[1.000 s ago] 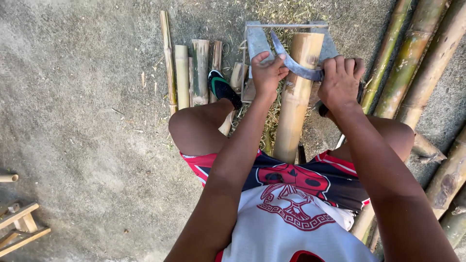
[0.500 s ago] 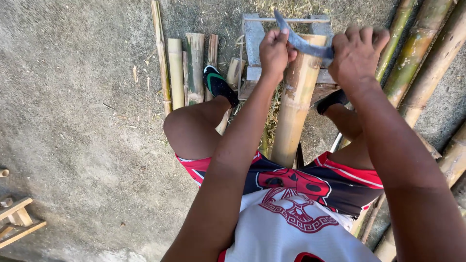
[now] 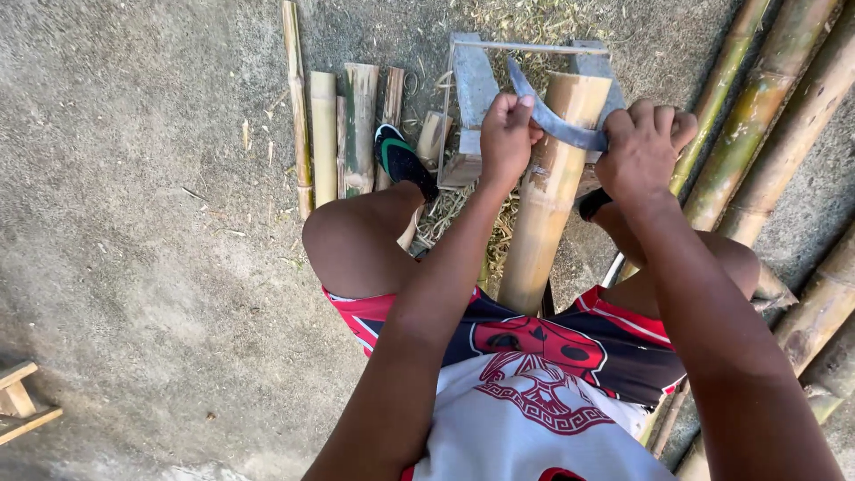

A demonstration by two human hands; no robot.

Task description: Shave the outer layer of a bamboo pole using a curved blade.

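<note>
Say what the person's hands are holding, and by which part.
Both hands grip one curved blade, laid across a bamboo pole: the left hand holds its left end, the right hand its right end. The handles are hidden in the fists.

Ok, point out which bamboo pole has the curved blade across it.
The thick pale bamboo pole between the knees; both hands press the curved blade across it. The others lie untouched.

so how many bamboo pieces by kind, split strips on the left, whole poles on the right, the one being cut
split bamboo strips: 5
whole bamboo poles: 4 at least, the lower ones partly hidden
bamboo pole under the curved blade: 1
total: 10
</note>
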